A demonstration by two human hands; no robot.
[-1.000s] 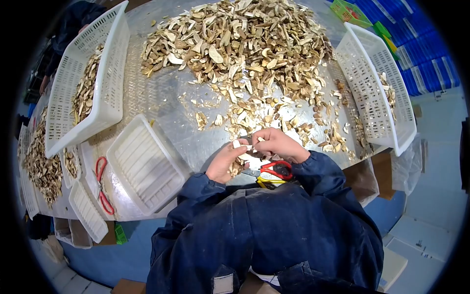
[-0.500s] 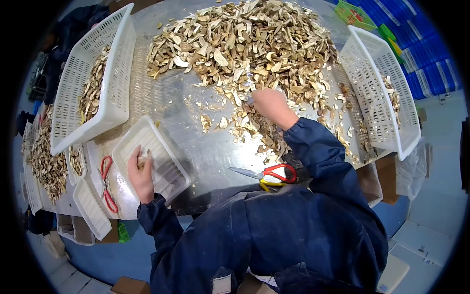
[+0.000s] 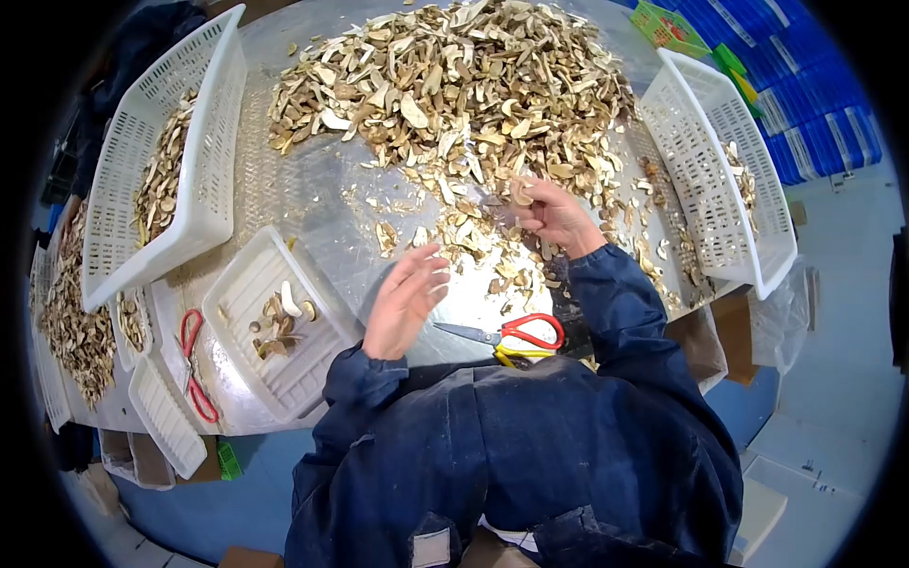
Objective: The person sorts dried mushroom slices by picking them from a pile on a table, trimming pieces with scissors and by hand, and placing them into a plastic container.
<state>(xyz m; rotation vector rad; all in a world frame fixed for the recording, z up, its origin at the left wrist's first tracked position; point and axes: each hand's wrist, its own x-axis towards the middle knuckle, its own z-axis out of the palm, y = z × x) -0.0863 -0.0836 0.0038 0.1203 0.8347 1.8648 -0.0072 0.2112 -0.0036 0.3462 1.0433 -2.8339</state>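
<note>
A large pile of dried mushroom slices covers the far middle of the metal table. At its near edge my right hand pinches one pale mushroom slice between thumb and fingers. My left hand is in the air to the right of a shallow white tray, fingers stretched out and nothing visible in them. Several mushroom pieces lie in that tray. Scissors with red and yellow handles rest close to my body, blades pointing left, below loose slices.
Tall white perforated baskets holding slices stand on the left and right. Red-handled scissors and a narrow white tray lie left of the shallow tray. Blue crates are stacked at the far right.
My left hand has left the white tray, moving right, and mushroom pieces now show there. My right hand has lifted slightly from the pile's edge with a slice.
</note>
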